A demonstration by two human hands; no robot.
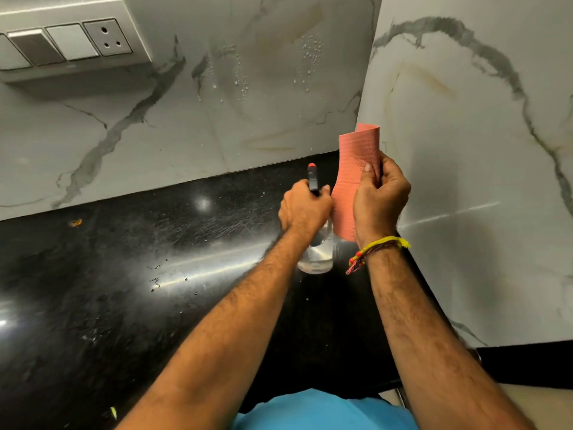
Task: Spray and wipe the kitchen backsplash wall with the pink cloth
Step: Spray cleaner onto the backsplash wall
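Two marble-patterned wall panels [248, 88] meet in a corner above the black granite countertop [124, 259], droplets clinging to the left panel. Against that corner, the right hand [379, 197] pinches the pink cloth [356, 181] upright, just beside the left hand [305, 209], which grips the neck of a clear spray bottle [316, 252].

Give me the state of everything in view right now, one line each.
Left hand: grips the bottle's neck.
Right hand: holds the cloth.
Bottle: upright on the counter, some clear liquid inside.
Cloth: curled, held upright, off the wall.
Wall: droplets on it, unwiped.
Counter: a few droplets.
Socket: nothing plugged in.
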